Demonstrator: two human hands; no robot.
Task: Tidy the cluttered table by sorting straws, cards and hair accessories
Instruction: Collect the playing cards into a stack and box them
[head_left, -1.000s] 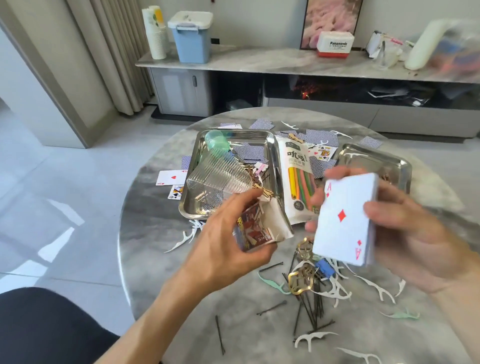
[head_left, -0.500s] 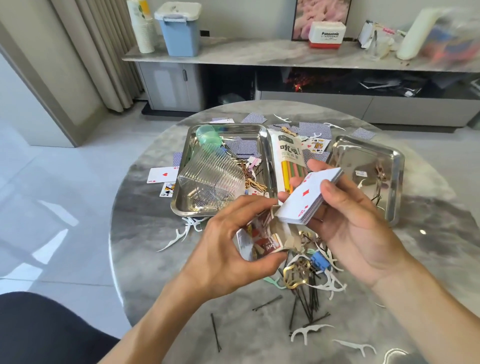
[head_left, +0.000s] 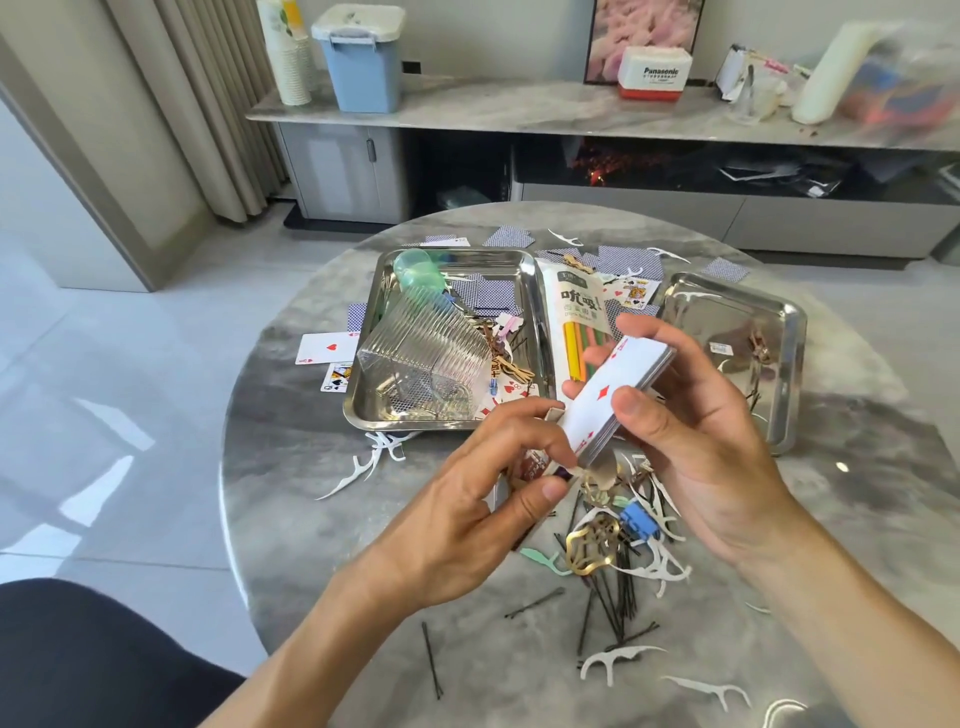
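My right hand (head_left: 691, 441) grips a deck of playing cards (head_left: 608, 395), ace of diamonds on top, its lower end at the mouth of a small card box (head_left: 535, 465). My left hand (head_left: 467, 519) holds that box, mostly hidden under my fingers. A packet of coloured straws (head_left: 576, 317) lies between two steel trays. Loose cards, face up (head_left: 324, 347) and face down (head_left: 628, 260), lie around the left tray (head_left: 530, 291). Black hairpins (head_left: 608, 597) and a gold hair comb (head_left: 592, 548) are piled below my hands.
The left tray holds a tipped ribbed clear cup (head_left: 431, 348), a green capsule (head_left: 415, 267) and hair clips. The right tray (head_left: 789, 364) is tilted up. White floss picks (head_left: 618, 660) are scattered on the round marble table (head_left: 311, 519). A sideboard stands behind.
My right hand has swung the deck from upright and facing me down to the left, bringing its end to the box. My left hand has kept hold of the box.
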